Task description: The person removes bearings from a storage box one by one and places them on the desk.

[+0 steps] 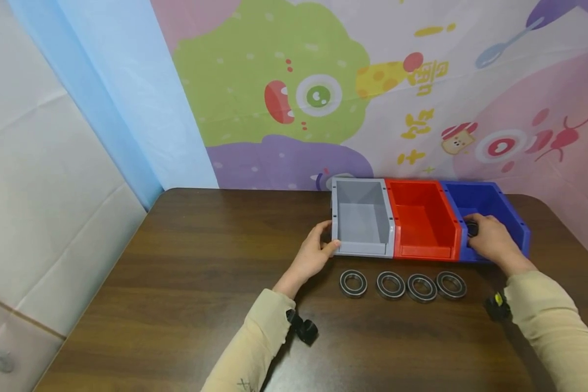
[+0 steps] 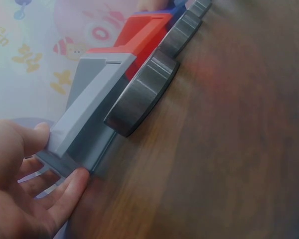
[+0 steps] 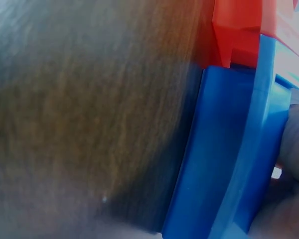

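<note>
My left hand [image 1: 312,255] grips the front left corner of the grey bin [image 1: 365,249]. In the left wrist view its thumb lies on the bin's front lip [image 2: 84,107], with the other fingers at the side and below. Over the front of the blue bin [image 1: 519,231], my right hand [image 1: 495,239] pinches a dark ring-shaped bearing [image 1: 472,228], partly hidden by the fingers. Several bearings [image 1: 353,294] lie flat in a row on the table before the bins. The right wrist view shows the blue bin's front wall [image 3: 219,149] with blurred fingers [image 3: 296,144] behind it.
A red bin [image 1: 423,253] stands between the grey and blue ones, all side by side at the back of the brown wooden table [image 1: 201,283]. Behind them hangs a cartoon-printed cloth [image 1: 274,65]. A pale padded wall [image 1: 34,163] borders the left side.
</note>
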`<state>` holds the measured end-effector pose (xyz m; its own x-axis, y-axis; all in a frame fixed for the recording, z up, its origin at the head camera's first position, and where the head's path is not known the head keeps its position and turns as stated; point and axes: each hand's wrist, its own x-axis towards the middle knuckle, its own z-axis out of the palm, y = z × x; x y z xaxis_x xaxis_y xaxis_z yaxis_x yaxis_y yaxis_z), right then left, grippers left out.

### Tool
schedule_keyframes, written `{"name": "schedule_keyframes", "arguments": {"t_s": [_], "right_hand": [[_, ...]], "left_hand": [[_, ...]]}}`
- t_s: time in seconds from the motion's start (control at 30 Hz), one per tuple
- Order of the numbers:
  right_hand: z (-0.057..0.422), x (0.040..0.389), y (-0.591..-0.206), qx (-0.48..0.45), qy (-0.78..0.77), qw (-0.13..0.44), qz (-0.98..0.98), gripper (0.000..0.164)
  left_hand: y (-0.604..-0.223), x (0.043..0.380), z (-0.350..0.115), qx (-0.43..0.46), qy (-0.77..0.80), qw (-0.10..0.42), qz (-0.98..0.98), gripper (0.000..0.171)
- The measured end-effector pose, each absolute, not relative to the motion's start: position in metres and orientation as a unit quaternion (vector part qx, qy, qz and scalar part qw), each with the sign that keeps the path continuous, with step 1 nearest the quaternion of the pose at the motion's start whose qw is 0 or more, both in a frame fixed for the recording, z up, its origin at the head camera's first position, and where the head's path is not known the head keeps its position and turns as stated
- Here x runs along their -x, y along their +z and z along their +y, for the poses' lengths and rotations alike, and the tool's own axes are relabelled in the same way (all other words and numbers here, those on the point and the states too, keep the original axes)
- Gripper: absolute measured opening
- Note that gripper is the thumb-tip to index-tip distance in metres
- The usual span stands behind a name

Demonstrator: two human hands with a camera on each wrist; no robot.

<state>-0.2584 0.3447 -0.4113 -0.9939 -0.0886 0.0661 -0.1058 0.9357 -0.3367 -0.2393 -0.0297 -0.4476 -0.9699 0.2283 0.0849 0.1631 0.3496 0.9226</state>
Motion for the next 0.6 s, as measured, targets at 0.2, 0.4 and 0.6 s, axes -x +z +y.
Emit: {"name": "schedule_keyframes", "arguments": {"t_s": [0.2, 0.4, 0.6], "right_hand": [[0.3449, 0.2566, -0.4127, -0.054, 0.181, 0.052, -0.981, 0.048], [0.3430, 0.2537, -0.4126, -0.050, 0.187, 0.069, -0.979, 0.049], [0.3428, 0.2509, -0.4125, -0.048, 0.186, 0.095, -0.977, 0.046]], "left_hand": [[-0.4467, 0.2397, -0.0304, -0.122, 0.556, 0.031, 0.822, 0.051], [-0.4469, 0.2393, -0.0324, -0.128, 0.557, 0.036, 0.820, 0.052], [-0.4465, 0.2391, -0.0313, -0.126, 0.555, 0.038, 0.821, 0.052]]}}
